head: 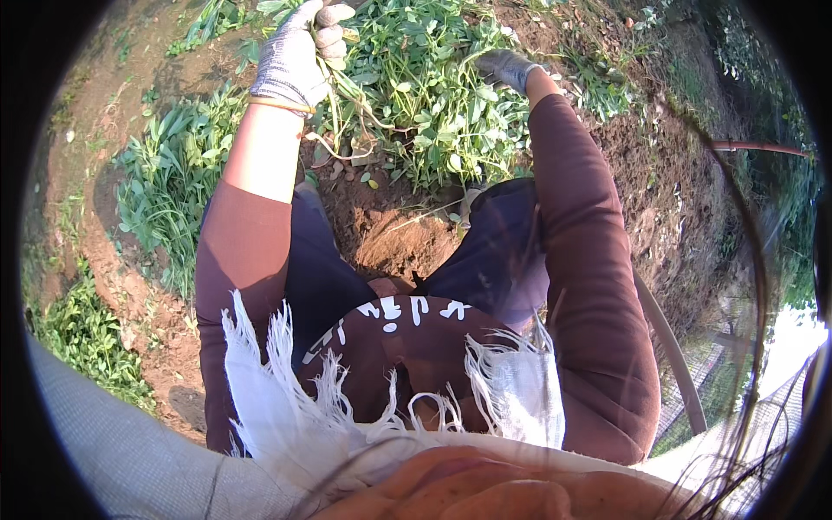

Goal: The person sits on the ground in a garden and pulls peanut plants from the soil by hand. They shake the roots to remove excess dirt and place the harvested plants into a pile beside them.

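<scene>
My left hand [299, 55], in a grey knitted work glove, is closed around several plant stems [331, 91]. Thin pale roots or stems [344, 155] trail below it over the soil. Before me lies a thick heap of leafy green plants [429, 91], which resemble peanut plants. At the heap's right edge is my right hand [510, 68], also gloved, against the foliage. Its fingers point left and are partly lost among shadow and leaves, so their grip is unclear. Bare brown soil [409, 240] shows between my knees.
Another pile of leafy plants [179, 182] lies to the left, with more greenery [91, 338] at lower left. On the right are rough soil [650, 188], a reddish pole [760, 146] and a curved strip [673, 354] beside my elbow. Fringed white cloth [513, 390] hangs at my chest.
</scene>
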Motion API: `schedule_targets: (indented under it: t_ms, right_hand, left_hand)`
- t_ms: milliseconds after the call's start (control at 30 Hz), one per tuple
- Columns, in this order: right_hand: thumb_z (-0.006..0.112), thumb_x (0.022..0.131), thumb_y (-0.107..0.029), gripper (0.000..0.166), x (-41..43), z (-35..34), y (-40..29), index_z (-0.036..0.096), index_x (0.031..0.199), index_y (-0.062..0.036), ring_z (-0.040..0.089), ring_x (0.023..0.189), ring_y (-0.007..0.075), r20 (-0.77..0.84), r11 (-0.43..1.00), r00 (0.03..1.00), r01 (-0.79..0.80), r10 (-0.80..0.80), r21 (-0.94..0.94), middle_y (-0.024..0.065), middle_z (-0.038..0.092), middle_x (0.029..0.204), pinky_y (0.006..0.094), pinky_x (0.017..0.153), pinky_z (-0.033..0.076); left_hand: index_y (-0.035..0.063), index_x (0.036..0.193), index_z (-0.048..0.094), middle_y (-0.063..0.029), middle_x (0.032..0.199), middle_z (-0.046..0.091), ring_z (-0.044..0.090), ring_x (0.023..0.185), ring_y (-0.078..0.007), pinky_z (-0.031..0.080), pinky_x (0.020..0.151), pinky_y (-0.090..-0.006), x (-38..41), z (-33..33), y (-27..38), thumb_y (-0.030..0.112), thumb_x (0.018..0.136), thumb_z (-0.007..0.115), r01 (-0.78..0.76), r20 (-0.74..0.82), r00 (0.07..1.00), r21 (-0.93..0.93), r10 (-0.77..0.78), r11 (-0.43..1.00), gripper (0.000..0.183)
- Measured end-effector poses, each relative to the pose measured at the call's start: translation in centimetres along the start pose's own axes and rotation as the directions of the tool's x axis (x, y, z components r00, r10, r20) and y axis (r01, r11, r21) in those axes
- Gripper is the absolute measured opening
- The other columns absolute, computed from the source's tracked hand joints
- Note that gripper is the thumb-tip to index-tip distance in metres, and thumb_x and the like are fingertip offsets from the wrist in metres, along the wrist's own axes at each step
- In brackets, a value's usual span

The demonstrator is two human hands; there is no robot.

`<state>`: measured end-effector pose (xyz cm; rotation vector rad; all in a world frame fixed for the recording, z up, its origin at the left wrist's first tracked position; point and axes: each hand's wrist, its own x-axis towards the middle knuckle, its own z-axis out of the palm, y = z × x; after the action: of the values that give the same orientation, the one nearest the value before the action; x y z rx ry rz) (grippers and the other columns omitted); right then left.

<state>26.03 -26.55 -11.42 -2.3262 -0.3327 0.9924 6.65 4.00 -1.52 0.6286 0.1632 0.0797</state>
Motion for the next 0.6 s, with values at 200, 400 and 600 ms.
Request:
schedule_targets:
  t_ms: [200, 400, 600]
  right_hand:
    - [0.039, 0.094, -0.039, 0.049, 3.2, 0.1, -0.3, 0.043, 0.133, -0.0108, 0.040, 0.126, 0.0258, 0.059, 0.782, 0.997, 0.074, -0.048, -0.619, 0.0097, 0.042, 0.137, 0.0340, 0.106, 0.030]
    - [0.040, 0.093, -0.038, 0.048, 6.7, 2.6, -0.3, 0.043, 0.133, -0.0123, 0.036, 0.130, 0.0241, 0.183, 0.705, 0.983, 0.144, -0.021, -0.695, 0.0083, 0.038, 0.141, 0.0353, 0.107, 0.028]
    - [0.038, 0.093, -0.043, 0.050, 10.0, 4.5, 2.6, 0.051, 0.126, -0.0085, 0.043, 0.123, 0.0290, 0.123, 0.801, 0.975, 0.221, -0.183, -0.556, 0.0122, 0.044, 0.135, 0.0364, 0.102, 0.034]
  left_hand:
    - [0.0063, 0.104, 0.053, 0.0040, 0.068, 0.045, 0.031, 0.048, -0.0066, 0.027, 0.046, -0.0209, 2.0, 0.6, -0.6, 0.018, 0.091, 0.051, 0.035, -0.046, 0.998, -0.037, -0.037, 0.999, 0.017]
    - [0.0060, 0.106, 0.055, 0.0013, 0.070, 0.054, 0.037, 0.048, -0.0068, 0.028, 0.044, -0.0212, 2.0, 1.9, -1.2, 0.017, 0.090, 0.053, 0.029, -0.222, 0.975, 0.018, -0.025, 0.999, 0.019]
    - [0.0043, 0.107, 0.053, 0.0005, 0.070, 0.053, 0.037, 0.050, -0.0070, 0.029, 0.044, -0.0212, 2.8, 1.5, -1.0, 0.017, 0.091, 0.052, 0.059, -0.089, 0.994, -0.061, -0.064, 0.996, 0.020]
